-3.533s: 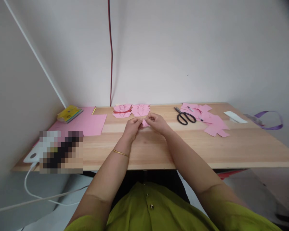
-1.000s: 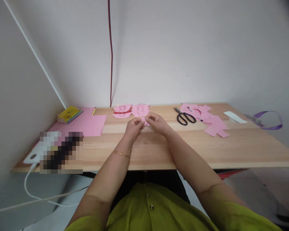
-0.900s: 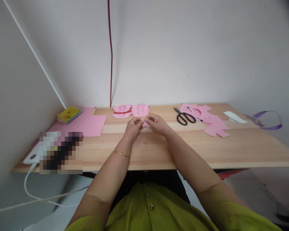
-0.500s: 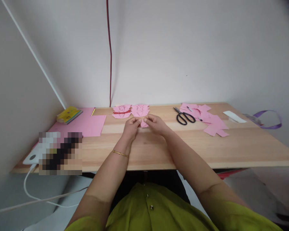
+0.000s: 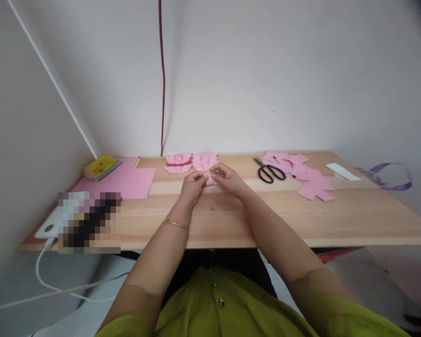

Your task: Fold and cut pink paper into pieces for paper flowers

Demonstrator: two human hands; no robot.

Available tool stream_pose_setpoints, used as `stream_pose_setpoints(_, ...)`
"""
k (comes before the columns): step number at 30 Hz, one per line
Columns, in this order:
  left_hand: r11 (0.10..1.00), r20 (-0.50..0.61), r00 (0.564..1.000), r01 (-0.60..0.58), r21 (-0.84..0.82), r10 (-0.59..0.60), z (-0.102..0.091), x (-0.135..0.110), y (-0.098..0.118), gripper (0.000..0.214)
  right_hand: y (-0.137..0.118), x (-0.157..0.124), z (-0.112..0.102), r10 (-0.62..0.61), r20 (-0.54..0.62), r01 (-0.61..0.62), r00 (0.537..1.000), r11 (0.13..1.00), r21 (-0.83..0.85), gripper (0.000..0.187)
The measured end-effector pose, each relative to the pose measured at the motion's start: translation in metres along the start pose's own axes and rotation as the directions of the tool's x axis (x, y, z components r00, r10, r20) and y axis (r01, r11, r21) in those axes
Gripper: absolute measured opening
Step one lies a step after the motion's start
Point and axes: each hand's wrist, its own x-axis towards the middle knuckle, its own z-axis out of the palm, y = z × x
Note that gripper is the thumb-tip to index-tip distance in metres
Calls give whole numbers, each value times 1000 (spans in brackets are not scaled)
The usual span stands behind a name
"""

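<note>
Between my fingertips, just above the middle of the wooden table (image 5: 217, 220), is a small folded piece of pink paper (image 5: 210, 179). My left hand (image 5: 192, 187) pinches its left side, and my right hand (image 5: 228, 180) grips its right side between thumb and fingers. Parts of the paper are hidden behind the fingers. Just beyond my hands lie folded pink paper pieces in two groups: the left group (image 5: 178, 159) has a red band across it, and the right group (image 5: 205, 161) sits beside it.
Black-handled scissors (image 5: 268, 170) lie right of my hands, beside pink paper scraps (image 5: 314, 182) with pens on them. A white strip (image 5: 342, 171) is farther right. At left are pink sheets (image 5: 136, 180), a yellow packet (image 5: 101, 166), a pencil (image 5: 137, 162) and a white device (image 5: 44, 229) with a cable.
The pink paper in my fingers has changed from a pointed, downward shape to a shorter, flatter one. My right fingers have lifted and spread slightly. The view has shifted a little.
</note>
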Motion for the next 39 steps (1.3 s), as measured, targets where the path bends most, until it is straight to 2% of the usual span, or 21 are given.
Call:
stream_pose_setpoints(8,996,-30,998,44,-75,-47,0,4,-4,20,6,0,0,25,-10,-24,1000,996,87,32)
stream_pose_setpoints(12,993,-22,998,58,-105,-61,0,3,-3,20,6,0,-1,51,-11,-50,999,997,50,32)
stream_pose_setpoints(20,990,3,996,91,-106,-91,1,3,-3,16,7,0,-2,-32,1,32,999,998,-50,23)
stream_pose_setpoints(23,976,15,989,144,-166,-144,0,3,-2,16,2,-2,-2,-81,42,87,996,986,-141,19)
stream_pose_setpoints(26,960,24,984,177,-218,-176,1,3,-1,15,-1,-4,-2,-74,57,82,996,984,-158,21)
stream_pose_setpoints(31,974,41,990,140,-180,-135,2,2,-1,14,-1,-4,0,-33,28,37,999,992,-124,18)
stream_pose_setpoints(39,980,36,992,124,-158,-120,3,2,1,14,-4,-3,-3,-61,11,62,998,985,-158,15)
